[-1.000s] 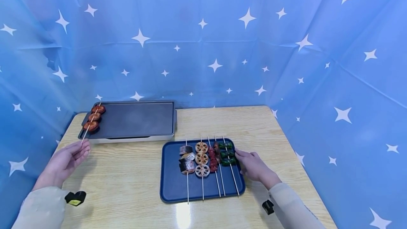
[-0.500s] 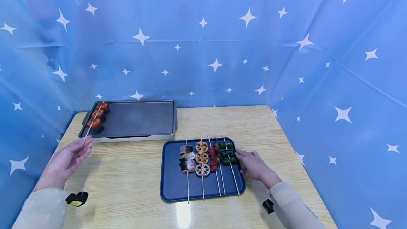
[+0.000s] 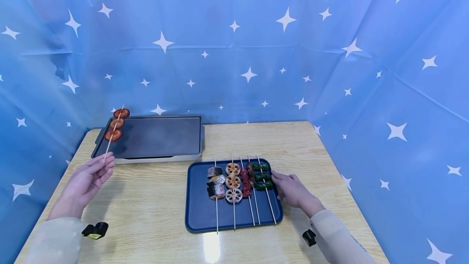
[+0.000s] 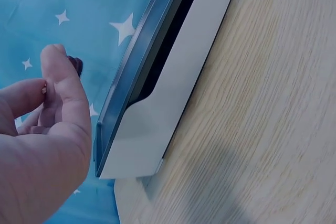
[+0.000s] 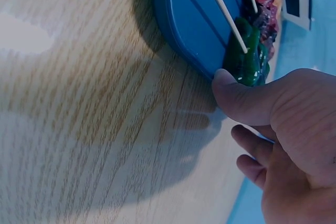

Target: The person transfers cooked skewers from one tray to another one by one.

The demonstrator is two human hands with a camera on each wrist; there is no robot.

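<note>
My left hand point(image 3: 88, 178) pinches the bare end of a wooden skewer point(image 3: 109, 146) threaded with several glossy reddish-brown round slices point(image 3: 117, 123), whose kind I cannot tell. They hang above the left end of a dark flat griddle point(image 3: 161, 135). In the left wrist view the thumb and fingers hide most of the skewer. My right hand point(image 3: 293, 190) touches the right rim of a blue tray point(image 3: 198, 215); its thumb point(image 5: 247, 98) meets the rim in the right wrist view. Beside it on the tray lies the green pepper skewer point(image 3: 262, 177).
Also on the tray are a fish-like skewer point(image 3: 216, 188), a lotus root skewer point(image 3: 233, 181), a red meat skewer point(image 3: 245, 182) and a brown one point(image 3: 250, 174). Their sticks jut past the front rim. A blue star-patterned curtain point(image 3: 220, 68) surrounds the wooden table point(image 3: 146, 207).
My left hand has moved right and lifted the skewer with reddish slices from low over the griddle's left edge to higher above it. My right hand and the tray have stayed put.
</note>
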